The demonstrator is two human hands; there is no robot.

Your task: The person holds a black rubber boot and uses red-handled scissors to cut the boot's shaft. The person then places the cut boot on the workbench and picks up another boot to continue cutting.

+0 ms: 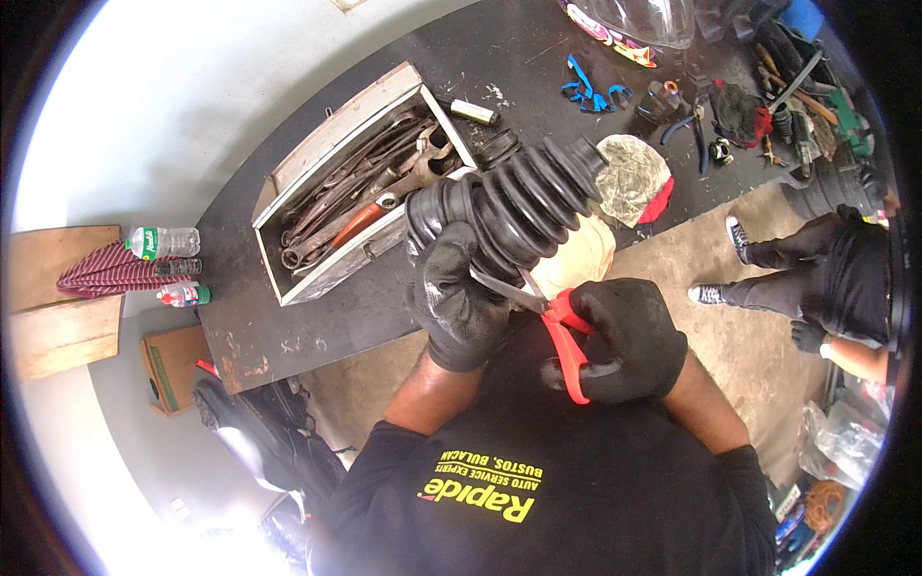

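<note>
My left hand (451,305), in a black glove, is closed around the wide end of a black ribbed rubber boot (533,197). The boot is held tilted above the table, its narrower end toward the upper right. My right hand (629,338), also black-gloved, grips a pair of scissors (569,357) by the red handles. The scissor blades are parted and reach to the lower side of the boot, near my left fingers. Whether an edge of the rubber lies between the blades I cannot tell.
A black table (288,336) carries an open toolbox (360,257) full of wrenches. Farther right lie a camouflage cap (629,165), blue-black gloves (594,88), pliers (699,134) and a helmet (615,34). Bottles (173,240) stand at the left. Another person (816,274) is at the right.
</note>
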